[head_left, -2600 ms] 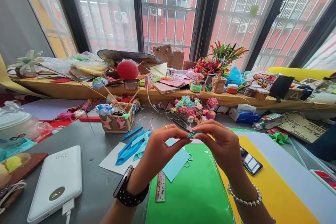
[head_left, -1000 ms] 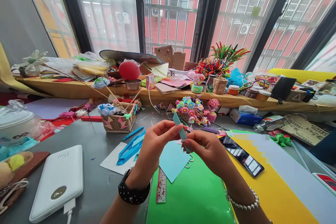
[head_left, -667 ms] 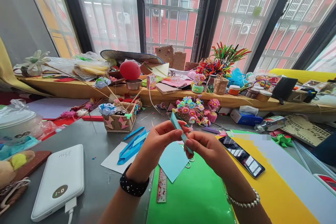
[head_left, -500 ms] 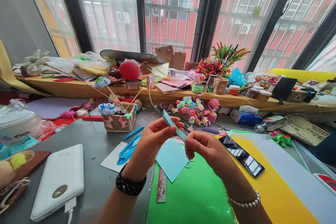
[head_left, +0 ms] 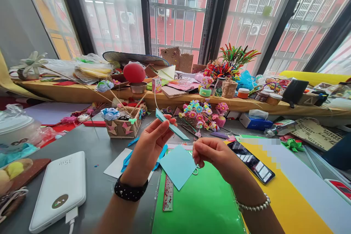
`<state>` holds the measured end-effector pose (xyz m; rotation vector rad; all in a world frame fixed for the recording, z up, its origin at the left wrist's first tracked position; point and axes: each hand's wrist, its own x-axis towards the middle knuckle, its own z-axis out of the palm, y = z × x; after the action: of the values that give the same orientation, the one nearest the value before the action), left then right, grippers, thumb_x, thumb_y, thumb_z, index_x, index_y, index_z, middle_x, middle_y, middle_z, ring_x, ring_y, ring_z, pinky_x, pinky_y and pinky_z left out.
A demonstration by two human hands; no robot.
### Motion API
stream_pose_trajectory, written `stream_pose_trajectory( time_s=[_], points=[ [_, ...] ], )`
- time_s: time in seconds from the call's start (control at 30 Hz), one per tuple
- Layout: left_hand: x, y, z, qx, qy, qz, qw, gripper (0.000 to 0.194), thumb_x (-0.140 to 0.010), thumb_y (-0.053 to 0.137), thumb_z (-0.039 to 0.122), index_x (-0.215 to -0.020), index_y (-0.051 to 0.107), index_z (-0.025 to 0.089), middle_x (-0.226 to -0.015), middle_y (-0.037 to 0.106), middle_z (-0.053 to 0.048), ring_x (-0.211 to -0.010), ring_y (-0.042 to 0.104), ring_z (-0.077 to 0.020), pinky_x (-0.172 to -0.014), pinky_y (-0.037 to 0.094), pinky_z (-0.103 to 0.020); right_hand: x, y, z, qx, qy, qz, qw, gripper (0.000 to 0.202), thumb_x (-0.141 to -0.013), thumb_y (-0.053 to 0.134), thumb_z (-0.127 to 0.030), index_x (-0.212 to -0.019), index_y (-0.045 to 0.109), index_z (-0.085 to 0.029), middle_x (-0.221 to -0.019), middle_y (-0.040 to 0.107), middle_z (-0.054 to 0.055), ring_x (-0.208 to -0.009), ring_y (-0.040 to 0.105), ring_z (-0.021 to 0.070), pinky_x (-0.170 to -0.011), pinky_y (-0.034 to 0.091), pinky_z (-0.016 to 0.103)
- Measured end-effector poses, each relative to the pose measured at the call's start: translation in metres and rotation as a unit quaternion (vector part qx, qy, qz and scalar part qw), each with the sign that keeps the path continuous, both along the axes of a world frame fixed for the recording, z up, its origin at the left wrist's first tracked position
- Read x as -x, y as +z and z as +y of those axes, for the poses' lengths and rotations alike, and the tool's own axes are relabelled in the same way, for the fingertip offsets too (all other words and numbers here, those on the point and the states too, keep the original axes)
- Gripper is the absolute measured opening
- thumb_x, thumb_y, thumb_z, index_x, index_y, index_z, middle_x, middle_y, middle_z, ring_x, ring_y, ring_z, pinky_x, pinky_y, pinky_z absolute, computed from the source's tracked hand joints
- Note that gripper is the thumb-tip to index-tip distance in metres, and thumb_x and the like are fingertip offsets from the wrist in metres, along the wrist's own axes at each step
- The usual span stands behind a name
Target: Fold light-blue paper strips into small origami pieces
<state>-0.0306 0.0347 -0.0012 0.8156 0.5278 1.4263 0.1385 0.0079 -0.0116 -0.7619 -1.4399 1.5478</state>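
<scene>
My left hand (head_left: 149, 140) pinches a narrow folded strip of light-blue paper (head_left: 178, 131) between thumb and fingers, tilted down to the right. Beside the strip's lower end, my right hand (head_left: 211, 153) is curled closed, thumb against forefinger, with nothing visible in it. Below both hands a square of light-blue paper (head_left: 178, 168) lies on a green sheet (head_left: 203, 204). A small patterned ruler (head_left: 168, 195) partly shows under the square's left edge. A pale loop (head_left: 195, 171), like a scissors handle, peeks out by my right fingers. Bright-blue folded paper pieces (head_left: 163, 153) lie behind my left hand.
A white power bank (head_left: 60, 190) with a cable lies at left. The phone (head_left: 252, 162) rests at right on yellow sheeting (head_left: 274, 204). Behind stand a cardboard box (head_left: 123, 128), crocheted flowers (head_left: 200, 113) and a tissue box (head_left: 255, 120). Craft materials crowd the windowside ledge.
My right hand has let go of the strip's lower end. My left hand has shifted slightly left with the strip, leaving a small gap between strip and right fingers.
</scene>
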Motion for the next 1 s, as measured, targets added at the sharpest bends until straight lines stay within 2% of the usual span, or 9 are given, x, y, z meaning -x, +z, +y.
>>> stream_pose_trajectory(
  time_s=[0.2, 0.43, 0.5, 0.6, 0.7, 0.73, 0.8, 0.83, 1.0],
  points=[
    [-0.003, -0.001, -0.001, -0.002, -0.007, 0.034, 0.999, 0.017, -0.060, 0.073, 0.020, -0.076, 0.069, 0.020, -0.071, 0.069, 0.003, -0.067, 0.061, -0.0055, -0.061, 0.048, -0.011, 0.005, 0.001, 0.000, -0.088, -0.113, -0.046, 0.989, 0.023, -0.073, 0.060, -0.036, -0.065, 0.055, -0.015, -0.059, 0.055, -0.002, -0.054, 0.049, 0.0079, -0.053, 0.039, 0.020],
    [0.000, -0.001, 0.000, 0.009, -0.006, 0.086, 0.996, 0.017, -0.059, 0.073, 0.024, -0.074, 0.069, 0.018, -0.069, 0.069, 0.000, -0.067, 0.061, -0.0079, -0.062, 0.047, -0.013, 0.004, -0.002, 0.004, -0.084, -0.120, -0.097, 0.984, 0.023, -0.070, 0.063, -0.036, -0.064, 0.054, -0.015, -0.056, 0.055, -0.003, -0.053, 0.050, 0.0085, -0.052, 0.040, 0.021],
    [0.006, 0.000, 0.002, 0.012, -0.014, 0.126, 0.992, 0.019, -0.059, 0.073, 0.026, -0.076, 0.069, 0.019, -0.068, 0.068, 0.000, -0.065, 0.060, -0.0082, -0.060, 0.046, -0.014, 0.003, -0.003, 0.005, -0.094, -0.124, -0.102, 0.983, 0.024, -0.072, 0.060, -0.036, -0.063, 0.055, -0.015, -0.057, 0.055, -0.002, -0.054, 0.051, 0.0088, -0.053, 0.041, 0.021],
    [0.018, 0.000, 0.007, -0.001, 0.019, 0.229, 0.973, 0.021, -0.061, 0.070, 0.030, -0.080, 0.067, 0.021, -0.075, 0.068, 0.001, -0.071, 0.060, -0.0093, -0.065, 0.045, -0.015, 0.002, -0.003, 0.006, -0.106, -0.139, -0.097, 0.980, 0.027, -0.076, 0.055, -0.038, -0.062, 0.054, -0.016, -0.057, 0.055, -0.001, -0.053, 0.051, 0.0090, -0.054, 0.041, 0.021],
    [0.035, -0.004, 0.017, -0.034, 0.056, 0.404, 0.912, 0.029, -0.066, 0.062, 0.038, -0.089, 0.063, 0.019, -0.089, 0.068, -0.002, -0.083, 0.059, -0.0150, -0.070, 0.045, -0.020, 0.000, -0.005, 0.010, -0.122, -0.163, -0.106, 0.973, 0.029, -0.078, 0.051, -0.041, -0.062, 0.053, -0.016, -0.058, 0.056, -0.001, -0.055, 0.053, 0.0098, -0.055, 0.042, 0.022],
    [0.041, -0.006, 0.021, -0.045, 0.078, 0.488, 0.868, 0.031, -0.068, 0.058, 0.040, -0.090, 0.062, 0.018, -0.091, 0.067, -0.004, -0.084, 0.059, -0.0167, -0.069, 0.044, -0.021, -0.001, -0.007, 0.012, -0.129, -0.172, -0.132, 0.968, 0.031, -0.079, 0.048, -0.043, -0.064, 0.052, -0.016, -0.059, 0.057, 0.000, -0.056, 0.054, 0.0103, -0.056, 0.042, 0.022],
    [0.054, -0.014, 0.030, -0.051, 0.118, 0.671, 0.730, 0.034, -0.072, 0.049, 0.040, -0.094, 0.061, 0.017, -0.091, 0.067, -0.005, -0.084, 0.059, -0.0191, -0.068, 0.043, -0.023, -0.004, -0.014, 0.020, -0.141, -0.189, -0.219, 0.947, 0.034, -0.082, 0.041, -0.045, -0.068, 0.051, -0.016, -0.065, 0.060, 0.002, -0.060, 0.056, 0.0114, -0.058, 0.043, 0.022],
    [0.061, -0.019, 0.035, -0.039, 0.129, 0.700, 0.701, 0.034, -0.072, 0.048, 0.039, -0.092, 0.062, 0.015, -0.090, 0.067, -0.007, -0.083, 0.059, -0.0217, -0.067, 0.042, -0.026, -0.006, -0.019, 0.024, -0.141, -0.188, -0.299, 0.925, 0.036, -0.084, 0.035, -0.045, -0.070, 0.052, -0.017, -0.068, 0.061, 0.002, -0.062, 0.057, 0.0115, -0.060, 0.043, 0.022],
    [0.084, -0.039, 0.049, -0.002, 0.117, 0.760, 0.639, 0.026, -0.067, 0.048, 0.029, -0.078, 0.066, 0.013, -0.078, 0.068, -0.010, -0.076, 0.060, -0.0263, -0.059, 0.039, -0.028, -0.016, -0.051, 0.045, -0.102, -0.174, -0.440, 0.875, 0.017, -0.072, 0.056, -0.030, -0.068, 0.059, -0.014, -0.073, 0.064, 0.008, -0.070, 0.058, 0.0197, -0.059, 0.039, 0.027]
  ],
)
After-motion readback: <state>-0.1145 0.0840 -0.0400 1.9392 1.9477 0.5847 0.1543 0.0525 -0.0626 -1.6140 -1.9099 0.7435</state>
